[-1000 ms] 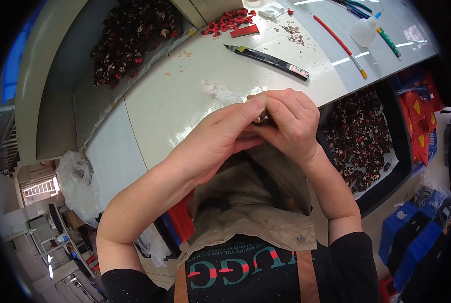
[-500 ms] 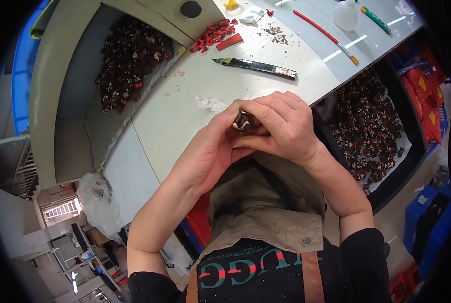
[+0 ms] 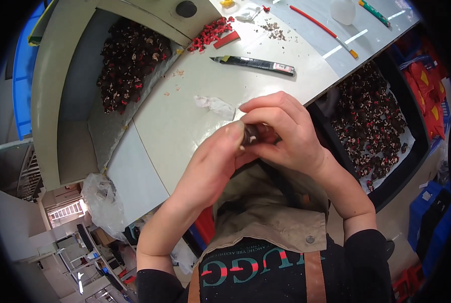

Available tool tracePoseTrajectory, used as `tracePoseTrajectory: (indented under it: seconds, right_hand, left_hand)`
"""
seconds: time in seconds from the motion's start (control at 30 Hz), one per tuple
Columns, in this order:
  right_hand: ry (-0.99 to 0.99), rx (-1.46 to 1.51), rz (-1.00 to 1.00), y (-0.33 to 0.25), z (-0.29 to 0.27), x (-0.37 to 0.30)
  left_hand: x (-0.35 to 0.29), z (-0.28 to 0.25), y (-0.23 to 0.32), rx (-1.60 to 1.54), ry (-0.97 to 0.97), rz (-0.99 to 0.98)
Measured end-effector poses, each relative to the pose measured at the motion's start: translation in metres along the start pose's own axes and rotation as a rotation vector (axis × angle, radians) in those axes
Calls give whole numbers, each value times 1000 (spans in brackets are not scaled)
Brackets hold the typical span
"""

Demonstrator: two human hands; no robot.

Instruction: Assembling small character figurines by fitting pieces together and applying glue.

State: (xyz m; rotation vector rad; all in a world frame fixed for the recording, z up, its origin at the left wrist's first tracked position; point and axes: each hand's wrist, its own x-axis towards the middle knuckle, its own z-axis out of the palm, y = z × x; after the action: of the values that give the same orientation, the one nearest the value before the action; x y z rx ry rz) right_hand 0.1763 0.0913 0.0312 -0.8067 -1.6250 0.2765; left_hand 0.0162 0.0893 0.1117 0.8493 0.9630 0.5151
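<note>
Between both hands, above the near edge of the table, is a small dark brown figure (image 3: 250, 133) with cream patches. The thumb and fingers of my left hand (image 3: 216, 154) press on its left side. My right hand (image 3: 288, 129) curls round it from the right, fingertips closed against it. Much of the figure is hidden by fingers and a little blurred. Just beyond the hands lies a crumpled white tissue (image 3: 216, 107). Farther off, a black utility knife (image 3: 255, 65) rests on the table with its blade pointing left.
A pale bin at the left holds a heap of dark figures (image 3: 129, 65). Red bits (image 3: 210, 34) and a red strip (image 3: 227, 39) lie by it. At the right stands a black tray (image 3: 421, 134) of similar figures. Beyond are a red-handled brush (image 3: 316, 25), a green marker (image 3: 374, 13) and a white bottle (image 3: 343, 11).
My hands have turned the figure, so a different side of it shows. The left hand has shifted right and its thumb now covers more of the figure. More of the tissue is visible.
</note>
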Motion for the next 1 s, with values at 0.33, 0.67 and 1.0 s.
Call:
tracePoseTrajectory:
  seconds: [0.33,0.67,1.0]
  right_hand:
    - [-188,433,298,-40,8,-59]
    - [-186,384,241,-46,23,-74]
    - [-177,282,232,-52,29,-81]
  left_hand:
    - [-48,-16,-58,-31,-13,-63]
    - [-66,-17,-70,-108,27,-80]
    - [-71,-19,-77,-217,135,-193]
